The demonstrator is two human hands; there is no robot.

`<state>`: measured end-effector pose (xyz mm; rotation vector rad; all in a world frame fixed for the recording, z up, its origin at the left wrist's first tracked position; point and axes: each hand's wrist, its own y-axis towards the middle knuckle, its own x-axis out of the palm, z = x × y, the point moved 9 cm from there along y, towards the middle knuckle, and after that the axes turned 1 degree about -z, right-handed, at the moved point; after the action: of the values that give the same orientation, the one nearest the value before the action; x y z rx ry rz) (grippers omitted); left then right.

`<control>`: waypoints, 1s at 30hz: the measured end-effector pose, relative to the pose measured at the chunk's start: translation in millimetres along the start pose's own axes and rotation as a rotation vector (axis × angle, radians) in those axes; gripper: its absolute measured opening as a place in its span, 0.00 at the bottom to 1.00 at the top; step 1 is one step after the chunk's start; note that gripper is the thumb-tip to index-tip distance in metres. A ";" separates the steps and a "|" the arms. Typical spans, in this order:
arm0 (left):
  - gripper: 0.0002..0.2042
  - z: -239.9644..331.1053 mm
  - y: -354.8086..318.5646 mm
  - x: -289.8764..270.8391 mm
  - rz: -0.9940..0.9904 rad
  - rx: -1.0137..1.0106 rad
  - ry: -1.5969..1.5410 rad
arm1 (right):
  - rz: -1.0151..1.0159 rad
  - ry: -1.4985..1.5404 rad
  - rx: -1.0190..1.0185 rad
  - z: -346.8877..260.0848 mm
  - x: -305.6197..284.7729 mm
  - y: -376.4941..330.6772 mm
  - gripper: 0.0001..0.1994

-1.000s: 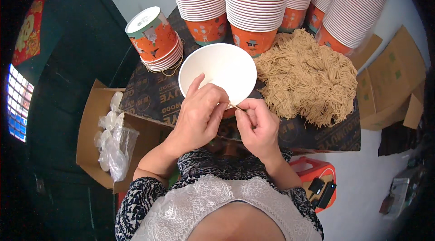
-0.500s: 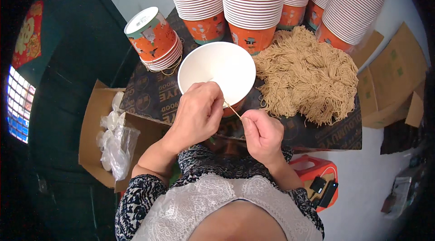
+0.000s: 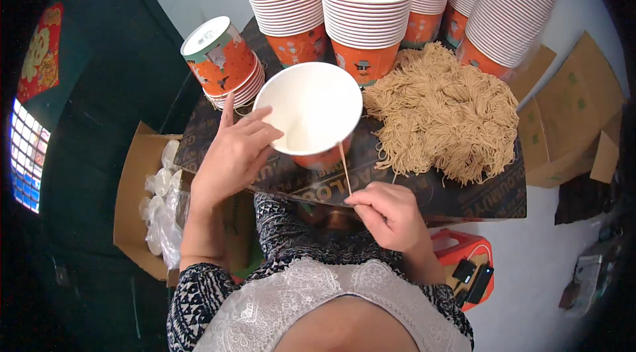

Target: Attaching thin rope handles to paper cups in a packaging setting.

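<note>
A white-lined paper bucket (image 3: 318,97) with an orange outside stands near the table's front edge, its mouth tilted toward me. From its right front rim a tan cord (image 3: 345,170) stretches down to my right hand (image 3: 391,216), whose thumb and fingers pinch its end. My left hand (image 3: 235,147) is at the bucket's left side, fingers spread and stretched out, some of them over the rim; its thumb is hard to make out. To the right of the bucket lies a large heap of tan cords (image 3: 450,113).
Nested bucket stacks (image 3: 368,27) line the table's back. An upside-down stack (image 3: 222,60) stands at the left with cord around its base. Below left, a cardboard box (image 3: 136,200) holds clear plastic. A red stool (image 3: 457,252) carries black devices; open cardboard (image 3: 576,113) stands at right.
My left hand has let go of the cord, moved left and spread its fingers at the rim. My right hand has drawn the cord down toward me. The bucket has tilted and shifted slightly left.
</note>
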<state>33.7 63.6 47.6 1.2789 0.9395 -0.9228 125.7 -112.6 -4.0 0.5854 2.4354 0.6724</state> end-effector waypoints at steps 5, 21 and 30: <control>0.10 15.3 17.4 13.8 0.088 -0.097 -0.007 | -0.092 0.074 -0.100 -16.0 25.6 4.3 0.08; 0.15 38.8 -17.8 18.1 0.674 -0.106 -0.772 | 0.455 1.391 0.128 42.5 1.1 9.3 0.16; 0.06 66.9 -23.0 90.9 0.123 -0.299 -0.962 | 0.433 1.558 0.149 62.4 22.5 25.0 0.13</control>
<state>47.5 -7.8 -41.6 0.5043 0.2128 -1.0854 152.5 -60.3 -43.8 0.8223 3.8243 1.5361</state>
